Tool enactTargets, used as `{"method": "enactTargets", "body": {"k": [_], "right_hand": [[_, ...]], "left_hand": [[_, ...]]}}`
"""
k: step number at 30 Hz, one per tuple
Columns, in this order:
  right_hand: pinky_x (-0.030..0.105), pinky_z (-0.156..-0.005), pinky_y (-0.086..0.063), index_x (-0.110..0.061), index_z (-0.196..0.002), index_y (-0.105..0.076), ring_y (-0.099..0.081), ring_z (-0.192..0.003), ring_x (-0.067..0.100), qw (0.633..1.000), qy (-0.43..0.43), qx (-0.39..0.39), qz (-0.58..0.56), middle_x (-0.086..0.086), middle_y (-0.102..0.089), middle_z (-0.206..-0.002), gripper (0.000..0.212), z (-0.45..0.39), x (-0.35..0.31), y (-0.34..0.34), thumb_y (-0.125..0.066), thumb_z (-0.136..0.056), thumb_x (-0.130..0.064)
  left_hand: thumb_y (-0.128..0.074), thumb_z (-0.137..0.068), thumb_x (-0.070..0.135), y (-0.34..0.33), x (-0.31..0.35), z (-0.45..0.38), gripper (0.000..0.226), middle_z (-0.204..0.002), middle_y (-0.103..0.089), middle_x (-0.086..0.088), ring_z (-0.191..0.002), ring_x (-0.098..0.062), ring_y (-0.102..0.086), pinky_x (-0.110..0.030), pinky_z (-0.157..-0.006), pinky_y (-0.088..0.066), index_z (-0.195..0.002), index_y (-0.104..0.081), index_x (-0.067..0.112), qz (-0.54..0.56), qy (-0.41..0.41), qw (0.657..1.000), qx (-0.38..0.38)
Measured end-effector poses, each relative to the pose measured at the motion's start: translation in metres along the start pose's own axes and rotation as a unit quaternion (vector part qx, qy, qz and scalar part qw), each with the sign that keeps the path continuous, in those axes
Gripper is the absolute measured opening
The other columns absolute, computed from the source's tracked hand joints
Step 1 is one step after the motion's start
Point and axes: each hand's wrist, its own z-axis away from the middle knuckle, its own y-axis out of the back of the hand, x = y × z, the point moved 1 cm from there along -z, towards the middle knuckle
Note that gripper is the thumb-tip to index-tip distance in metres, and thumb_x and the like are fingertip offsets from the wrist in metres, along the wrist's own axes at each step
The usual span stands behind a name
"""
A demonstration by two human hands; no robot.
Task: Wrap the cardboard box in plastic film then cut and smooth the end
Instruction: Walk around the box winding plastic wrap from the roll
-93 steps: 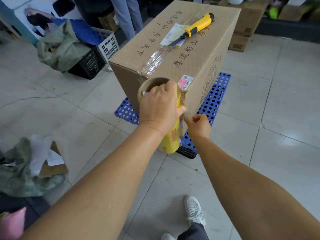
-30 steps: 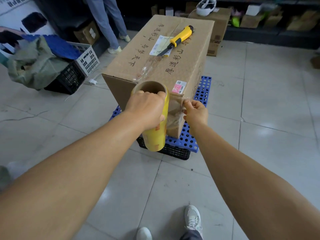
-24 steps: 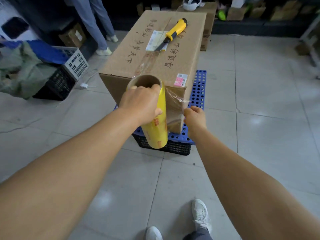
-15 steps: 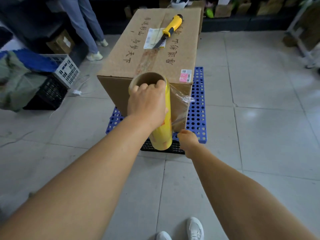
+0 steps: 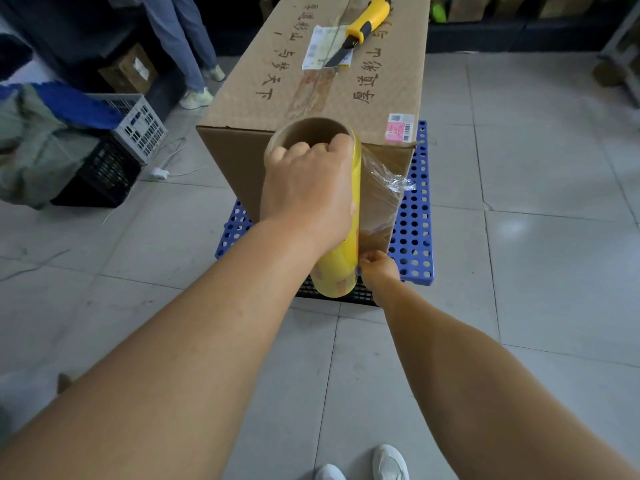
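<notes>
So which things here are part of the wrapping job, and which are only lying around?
Job:
cardboard box
film roll, gripped by left hand
loose film, pinched low by right hand
yellow knife on the box

Lying around:
blue pallet
crates
green cloth

This looks like a storeroom or packing area of a warehouse. A pale tiled floor (image 5: pixel 519 271) holds a labelled cardboard box (image 5: pixel 311 81) on a blue perforated plastic pallet (image 5: pixel 414 230), with stacked plastic crates (image 5: pixel 135 126) to one side. More cartons (image 5: pixel 130 69) line the dark low shelving (image 5: pixel 519 32) behind.
</notes>
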Motion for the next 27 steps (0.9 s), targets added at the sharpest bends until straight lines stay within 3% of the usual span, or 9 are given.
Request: {"method": "enactTargets", "body": {"k": [3, 7, 10, 13, 18, 23, 27], "right_hand": [[0.025, -0.058, -0.042, -0.013, -0.1, -0.062, -0.052, -0.073, 0.016, 0.996, -0.007, 0.032, -0.083, 0.006, -0.063, -0.096, 0.018, -0.007, 0.004, -0.003, -0.047, -0.092, -0.007], [0.021, -0.067, -0.05, -0.014, -0.097, -0.065, -0.06, -0.083, 0.016, 0.95, -0.034, 0.069, -0.301, 0.001, -0.065, -0.092, 0.028, 0.001, 0.007, -0.011, -0.047, -0.09, 0.006], [0.028, -0.078, -0.05, -0.019, -0.093, -0.064, -0.06, -0.086, 0.016, 0.949, -0.013, 0.051, -0.31, 0.001, -0.067, -0.092, 0.035, 0.006, 0.007, -0.013, -0.042, -0.089, 0.007], [0.023, -0.072, -0.046, -0.023, -0.096, -0.064, -0.055, -0.086, 0.015, 0.97, 0.012, 0.024, -0.243, 0.001, -0.063, -0.093, 0.039, 0.008, 0.006, -0.012, -0.036, -0.091, 0.003], [0.028, -0.079, -0.045, -0.021, -0.127, -0.055, -0.051, -0.095, 0.019, 0.995, 0.091, -0.05, -0.008, 0.002, -0.056, -0.11, 0.044, 0.006, 0.003, -0.002, -0.032, -0.094, -0.001], [0.034, -0.078, -0.045, -0.016, -0.125, -0.055, -0.056, -0.1, 0.032, 0.957, 0.156, -0.029, 0.242, 0.014, -0.057, -0.121, 0.036, -0.009, 0.0, 0.005, -0.043, -0.093, -0.007], [0.033, -0.064, -0.04, -0.014, -0.113, -0.062, -0.055, -0.083, 0.03, 0.932, 0.161, 0.011, 0.324, 0.013, -0.06, -0.1, 0.026, -0.006, -0.002, 0.012, -0.041, -0.097, -0.015]], "left_hand": [[-0.065, -0.081, 0.036, 0.001, -0.001, 0.002, 0.044, -0.108, -0.061, -0.004, -0.104, -0.029, -0.052, -0.04, -0.09, -0.032, -0.114, -0.043, 0.017, -0.003, 0.0, 1.0, -0.002], [-0.064, -0.082, 0.036, 0.002, -0.002, 0.005, 0.043, -0.11, -0.061, -0.004, -0.106, -0.029, -0.052, -0.041, -0.091, -0.033, -0.113, -0.043, 0.017, 0.001, -0.002, 1.0, -0.015], [-0.063, -0.082, 0.035, 0.004, -0.003, 0.008, 0.041, -0.11, -0.061, -0.004, -0.106, -0.029, -0.051, -0.042, -0.092, -0.032, -0.113, -0.043, 0.018, 0.006, -0.005, 1.0, -0.021], [-0.063, -0.082, 0.034, 0.005, -0.002, 0.01, 0.04, -0.109, -0.061, -0.004, -0.105, -0.029, -0.051, -0.042, -0.092, -0.032, -0.112, -0.043, 0.018, 0.01, -0.008, 1.0, -0.025], [-0.064, -0.082, 0.035, 0.004, -0.002, 0.011, 0.04, -0.109, -0.061, -0.004, -0.105, -0.03, -0.051, -0.042, -0.092, -0.032, -0.111, -0.042, 0.018, 0.006, -0.008, 1.0, -0.026], [-0.064, -0.082, 0.035, 0.002, -0.002, 0.012, 0.041, -0.11, -0.061, -0.004, -0.105, -0.03, -0.052, -0.042, -0.091, -0.033, -0.112, -0.042, 0.018, 0.002, -0.01, 1.0, -0.022], [-0.063, -0.082, 0.036, 0.003, -0.001, 0.011, 0.043, -0.11, -0.061, -0.005, -0.106, -0.03, -0.051, -0.042, -0.091, -0.033, -0.113, -0.042, 0.017, -0.003, -0.007, 1.0, -0.026]]}}
